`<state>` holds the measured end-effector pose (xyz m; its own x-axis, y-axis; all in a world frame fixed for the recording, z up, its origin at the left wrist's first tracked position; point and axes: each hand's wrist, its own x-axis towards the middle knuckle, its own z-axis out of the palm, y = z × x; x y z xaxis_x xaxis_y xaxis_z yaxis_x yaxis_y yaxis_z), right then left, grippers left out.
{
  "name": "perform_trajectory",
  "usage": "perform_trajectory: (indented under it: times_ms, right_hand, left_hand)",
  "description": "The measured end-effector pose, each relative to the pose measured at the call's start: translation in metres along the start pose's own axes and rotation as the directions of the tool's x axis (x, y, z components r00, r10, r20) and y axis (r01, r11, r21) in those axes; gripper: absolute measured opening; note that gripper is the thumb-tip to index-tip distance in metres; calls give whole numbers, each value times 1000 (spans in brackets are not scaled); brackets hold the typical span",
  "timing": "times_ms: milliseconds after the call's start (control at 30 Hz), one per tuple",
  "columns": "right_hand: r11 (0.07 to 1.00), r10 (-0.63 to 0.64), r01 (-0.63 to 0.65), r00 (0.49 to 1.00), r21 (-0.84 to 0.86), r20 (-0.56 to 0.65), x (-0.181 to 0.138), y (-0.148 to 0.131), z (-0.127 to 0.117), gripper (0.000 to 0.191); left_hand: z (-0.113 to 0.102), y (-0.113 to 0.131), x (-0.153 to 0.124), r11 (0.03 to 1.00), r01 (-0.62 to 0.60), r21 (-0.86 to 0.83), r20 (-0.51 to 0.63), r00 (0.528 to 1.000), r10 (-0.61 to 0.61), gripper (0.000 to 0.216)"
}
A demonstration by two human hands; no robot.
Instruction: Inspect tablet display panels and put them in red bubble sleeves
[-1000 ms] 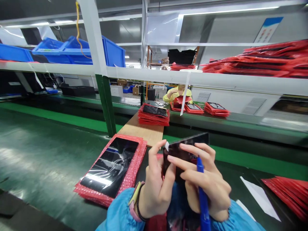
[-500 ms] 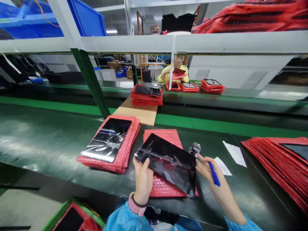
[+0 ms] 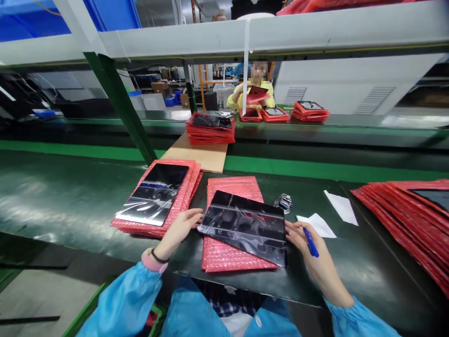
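A glossy black screen panel (image 3: 245,224) lies tilted across a red bubble-wrap pouch (image 3: 228,257) in front of me. My left hand (image 3: 180,229) is at the panel's left corner, fingers stretched out and holding nothing. Beside the panel's right edge is my right hand (image 3: 310,245), its fingertips at that edge. A blue pen (image 3: 310,242) is tucked in this right hand. To the left, another film-covered black screen panel (image 3: 154,194) rests on a pile of red bubble-wrap pouches (image 3: 187,199).
Behind the panel lies a small shiny metal object (image 3: 284,203). White paper pieces (image 3: 340,207) are to the right, near a stack of red pouches (image 3: 403,210). A wooden board (image 3: 210,159) bears more red pouches (image 3: 210,135). A person in yellow (image 3: 259,91) works opposite.
My left hand has let go of the panel and moved left. The panel now lies flatter on the pouch. My right hand stays at its right edge with the pen.
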<state>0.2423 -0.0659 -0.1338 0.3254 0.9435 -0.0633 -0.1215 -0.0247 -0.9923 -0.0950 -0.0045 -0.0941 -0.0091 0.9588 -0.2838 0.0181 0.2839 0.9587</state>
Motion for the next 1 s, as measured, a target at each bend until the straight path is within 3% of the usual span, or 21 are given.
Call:
perform_trajectory:
  times_ms: [133,300,467,633,767,867,1000]
  right_hand:
    - [1000,17,-17,1000,-7,17,-16,-6,-1,42]
    - [1000,8,-9,1000,23,19,-24,-10,-1,38]
    - [1000,6,-6,1000,19,27,-28,-12,0,34]
    - [1000,0,0,999,7,39,-31,-11,1,31]
    - [999,-14,16,999,-44,36,-29,-7,0,32]
    - [997,-35,37,999,-69,29,-25,-3,-2,32]
    - [993,-89,86,996,-76,-31,-18,4,-6,34]
  left_hand:
    - [5,23,19,982,40,186,134,989,-66,26]
    - [8,35,35,921,59,385,160,979,-129,34]
    - [13,32,50,847,37,531,189,969,-161,26]
    - [15,42,53,748,-88,657,220,972,-79,22]
    - [25,62,41,636,-259,727,301,953,43,19]
    - [40,81,22,512,-424,747,399,902,164,13]
    - [66,106,-12,347,-578,739,525,816,241,16]
